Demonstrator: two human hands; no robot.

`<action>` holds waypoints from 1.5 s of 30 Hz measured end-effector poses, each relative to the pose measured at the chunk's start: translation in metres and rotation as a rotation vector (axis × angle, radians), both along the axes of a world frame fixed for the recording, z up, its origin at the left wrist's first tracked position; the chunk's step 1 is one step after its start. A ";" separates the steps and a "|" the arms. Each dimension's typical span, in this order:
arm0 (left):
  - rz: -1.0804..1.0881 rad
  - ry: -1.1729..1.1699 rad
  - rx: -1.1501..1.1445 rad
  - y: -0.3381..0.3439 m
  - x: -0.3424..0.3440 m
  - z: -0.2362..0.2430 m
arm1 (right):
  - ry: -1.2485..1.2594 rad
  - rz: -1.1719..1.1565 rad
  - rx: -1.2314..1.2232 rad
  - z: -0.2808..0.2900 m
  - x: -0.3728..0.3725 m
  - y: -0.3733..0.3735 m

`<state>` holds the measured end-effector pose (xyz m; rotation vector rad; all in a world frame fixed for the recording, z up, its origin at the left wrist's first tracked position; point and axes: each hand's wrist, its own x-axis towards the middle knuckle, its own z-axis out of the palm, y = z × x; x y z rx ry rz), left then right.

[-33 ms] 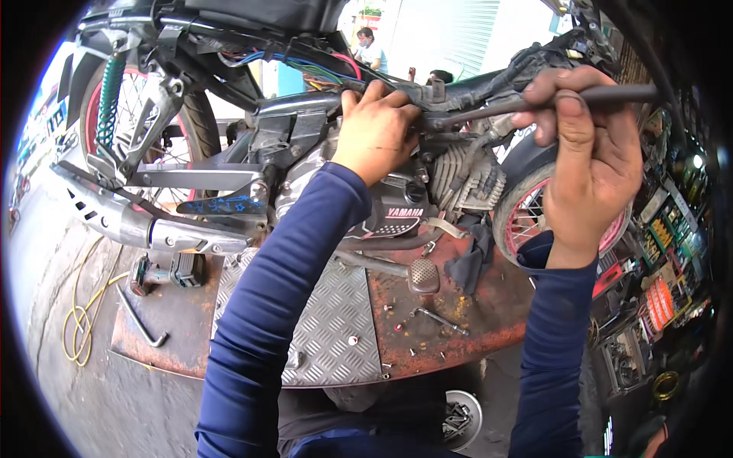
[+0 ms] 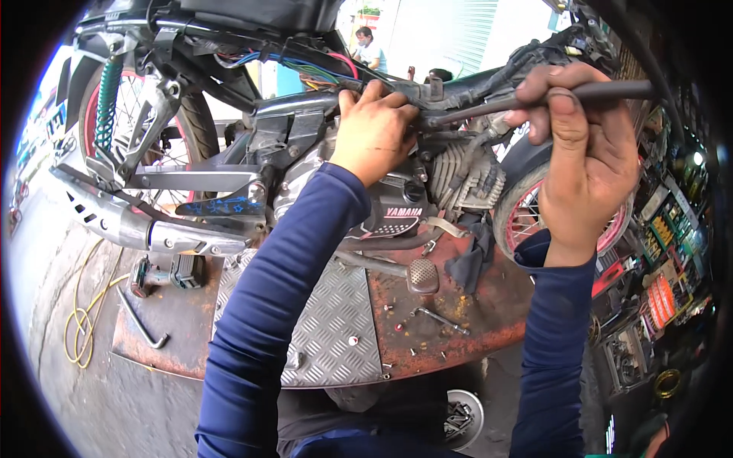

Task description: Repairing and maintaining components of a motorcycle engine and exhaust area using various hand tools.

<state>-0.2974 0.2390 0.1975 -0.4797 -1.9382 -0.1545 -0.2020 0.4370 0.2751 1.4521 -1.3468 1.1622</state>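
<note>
A partly stripped motorcycle (image 2: 259,179) stands side-on before me, its engine (image 2: 382,217) and wiring exposed. My left hand (image 2: 376,137) rests over the top of the engine with its fingers curled, the thumb side near the inner end of the tool; what the fingers grip is hidden. Closed around a long dark-handled tool (image 2: 481,111) is my right hand (image 2: 584,145), raised at the right, the thumb pressed along the handle. The tool's narrow end reaches the area beside my left hand above the finned cylinder (image 2: 466,175); its tip cannot be made out.
Below the bike, a rusty red platform (image 2: 489,320) with a tread plate (image 2: 328,320) holds a wrench (image 2: 441,320) and small bolts. A cordless power tool (image 2: 164,275) and bent bar (image 2: 143,317) lie left. A bowl of metal parts (image 2: 475,416) sits near me; tools crowd the right.
My right hand and the tool's handle have shifted very slightly left. My left hand stays almost still on the engine.
</note>
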 end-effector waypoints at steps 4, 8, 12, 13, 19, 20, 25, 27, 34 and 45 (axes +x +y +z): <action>0.029 0.009 -0.021 0.006 -0.006 0.000 | -0.010 -0.049 0.022 -0.007 -0.006 0.000; 0.051 0.065 -0.019 0.011 -0.007 0.001 | 0.057 -0.119 0.094 -0.008 -0.007 0.003; 0.039 0.034 -0.042 0.010 -0.009 0.004 | 0.033 -0.179 0.186 -0.001 -0.007 -0.001; -0.002 0.025 -0.030 0.008 -0.011 0.003 | 0.031 -0.178 0.184 0.001 -0.008 -0.005; 0.076 0.075 -0.053 0.010 -0.015 0.000 | -0.080 -0.024 0.107 0.006 -0.011 -0.011; 0.056 0.077 -0.041 0.011 -0.016 0.000 | -0.190 -0.007 0.107 0.006 -0.006 -0.013; 0.083 0.103 -0.010 0.010 -0.018 -0.002 | -0.180 0.022 0.278 0.014 -0.001 -0.010; 0.067 0.082 -0.023 0.012 -0.016 -0.001 | -0.246 -0.113 0.123 0.008 0.006 -0.012; 0.100 0.015 0.004 0.013 -0.010 0.002 | -0.279 -0.057 0.078 0.017 -0.001 -0.021; 0.050 0.046 0.034 0.009 -0.014 -0.002 | -0.216 -0.162 0.071 0.020 0.007 -0.025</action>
